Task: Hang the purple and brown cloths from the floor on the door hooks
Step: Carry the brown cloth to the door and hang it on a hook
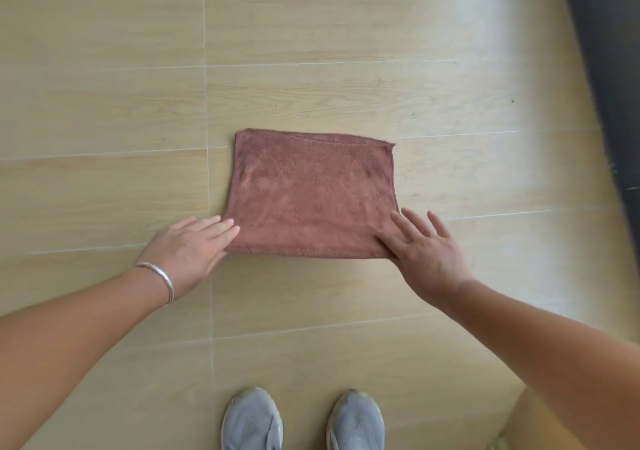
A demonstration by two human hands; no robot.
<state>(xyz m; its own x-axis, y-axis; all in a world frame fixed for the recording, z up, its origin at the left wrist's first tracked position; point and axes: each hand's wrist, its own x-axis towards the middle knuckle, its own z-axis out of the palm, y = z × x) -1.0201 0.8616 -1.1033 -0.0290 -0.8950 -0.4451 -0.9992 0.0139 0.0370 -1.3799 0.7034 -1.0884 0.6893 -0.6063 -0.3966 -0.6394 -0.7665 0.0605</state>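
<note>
A brown cloth [311,193] lies flat and folded on the pale wood-pattern floor. My left hand [188,247], with a silver bracelet on the wrist, reaches its fingertips to the cloth's near left corner. My right hand [420,249] is spread with fingers apart over the near right corner. Neither hand grips the cloth. No purple cloth, door or hooks are in view.
My two grey shoes [301,422] stand on the floor just below the cloth. A dark vertical surface [609,69] runs along the right edge. The floor [104,86] spreads out to the left and beyond the cloth.
</note>
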